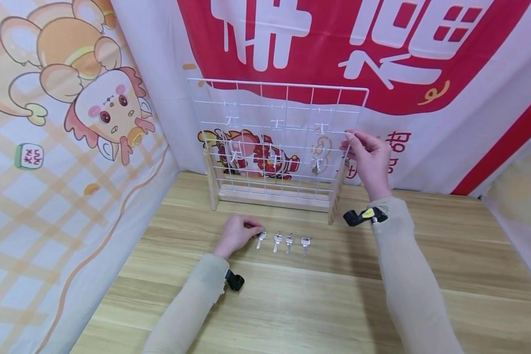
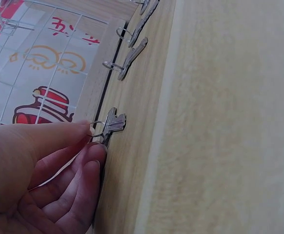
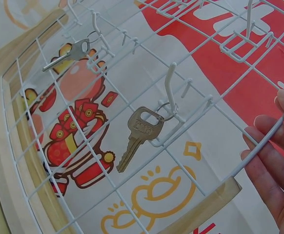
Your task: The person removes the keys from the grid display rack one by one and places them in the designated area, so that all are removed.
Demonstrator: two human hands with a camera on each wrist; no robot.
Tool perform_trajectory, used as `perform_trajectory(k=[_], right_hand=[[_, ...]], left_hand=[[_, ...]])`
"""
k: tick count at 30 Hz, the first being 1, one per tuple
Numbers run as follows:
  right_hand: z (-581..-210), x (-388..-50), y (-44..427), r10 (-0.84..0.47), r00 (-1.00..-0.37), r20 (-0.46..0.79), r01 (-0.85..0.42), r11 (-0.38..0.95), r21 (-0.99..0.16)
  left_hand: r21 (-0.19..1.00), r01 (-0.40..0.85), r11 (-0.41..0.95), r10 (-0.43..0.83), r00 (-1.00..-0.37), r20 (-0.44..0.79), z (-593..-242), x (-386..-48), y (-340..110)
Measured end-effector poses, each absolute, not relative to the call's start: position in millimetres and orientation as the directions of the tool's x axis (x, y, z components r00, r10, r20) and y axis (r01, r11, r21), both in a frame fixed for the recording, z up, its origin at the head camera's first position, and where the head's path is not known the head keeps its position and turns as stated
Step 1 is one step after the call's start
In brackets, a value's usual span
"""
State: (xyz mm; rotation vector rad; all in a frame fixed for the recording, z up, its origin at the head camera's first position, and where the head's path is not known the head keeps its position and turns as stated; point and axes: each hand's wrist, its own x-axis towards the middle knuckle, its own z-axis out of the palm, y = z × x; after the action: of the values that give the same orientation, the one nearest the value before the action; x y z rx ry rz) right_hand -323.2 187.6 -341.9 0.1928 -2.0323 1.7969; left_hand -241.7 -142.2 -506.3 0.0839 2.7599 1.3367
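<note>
My left hand (image 1: 238,233) pinches the ring of a silver key (image 1: 261,239) at the left end of a row of keys on the table. In the left wrist view, thumb and finger hold that ring, and the key (image 2: 114,123) stands just at the table surface. My right hand (image 1: 371,156) grips the right side wire of a white wire grid rack (image 1: 278,86), thumb on one side and fingers on the other. Two keys hang by their rings from hooks on the grid in the right wrist view: a nearer key (image 3: 141,130) and a farther key (image 3: 66,53).
Three more keys lie to the right of the pinched one, among them a key (image 1: 306,243) at the far end. The grid stands in a wooden base (image 1: 274,198) on the wood-grain table (image 1: 301,305). A printed cloth (image 1: 159,64) hangs behind and at the left.
</note>
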Motion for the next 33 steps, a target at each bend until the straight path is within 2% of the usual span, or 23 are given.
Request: perform_trajectory(k=[17, 33], right_hand=[[-341.1, -322.1, 188.3, 0.172, -0.915, 0.365, -0.343, 0.144, -0.928], [-342.6, -322.5, 188.3, 0.165, -0.906, 0.389, -0.366, 0.151, -0.918]], left_hand=[[0.861, -0.016, 0.508, 0.039, -0.998, -0.041, -497.5, -237.7, -148.4], [0.934, 0.195, 0.299, -0.071, -0.972, 0.226, -437.9, -247.6, -141.6]])
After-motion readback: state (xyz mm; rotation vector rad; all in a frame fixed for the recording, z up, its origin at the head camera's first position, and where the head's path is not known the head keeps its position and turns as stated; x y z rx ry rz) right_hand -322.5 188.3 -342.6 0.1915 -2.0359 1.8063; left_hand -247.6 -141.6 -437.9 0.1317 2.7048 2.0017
